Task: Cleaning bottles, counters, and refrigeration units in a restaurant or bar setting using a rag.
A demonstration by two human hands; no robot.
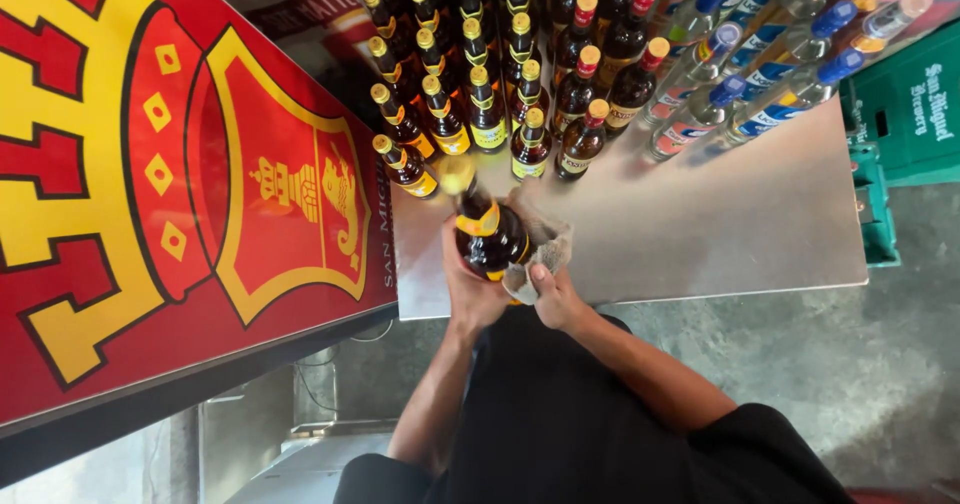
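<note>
My left hand (470, 289) grips a dark brown bottle (487, 232) with a gold cap and a yellow neck band, held over the near edge of a metal table (720, 224). My right hand (556, 299) presses a grey rag (545, 254) against the bottle's right side. The bottle tilts away from me, its cap pointing toward the rows of bottles behind it.
Rows of gold-capped brown bottles (445, 114), red-capped brown bottles (600, 74) and blue-capped clear bottles (760, 84) stand at the table's far side. A big red and yellow panel (160, 164) rises at the left. A green crate (900, 114) sits at the right on the concrete floor.
</note>
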